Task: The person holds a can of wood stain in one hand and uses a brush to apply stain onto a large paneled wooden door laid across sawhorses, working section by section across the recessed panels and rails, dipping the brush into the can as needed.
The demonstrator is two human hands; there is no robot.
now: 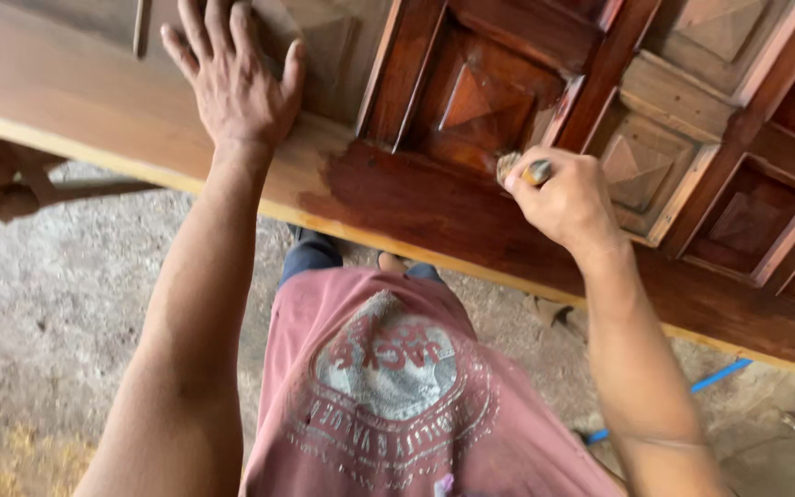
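1. Small brush (522,168): a short tool with a pale bristled tip, seen at centre frame. It is pressed against the lower edge of a dark, glossy raised panel (476,106).
2. Right hand (568,198): at about 3 o'clock from centre, its grip closed around the brush, with only the tip showing past the fingers.
3. Carved wooden door (738,129): lies flat across the top of the frame. Its square panels have pyramid centres. The part around the brush is wet, dark red-brown; the panels toward 2 o'clock and the rail (57,92) toward 10 o'clock are paler and dull.
4. Left hand (236,78): at 11 o'clock, grip open, fingers spread, palm flat on the pale rail, holding nothing.
5. Faded red shirt (397,396): at 6 o'clock, with a round printed emblem.
6. Floor (39,313): rough grey ground under the door, from 8 to 4 o'clock, with a blue stick (718,375) lying at 4 o'clock.
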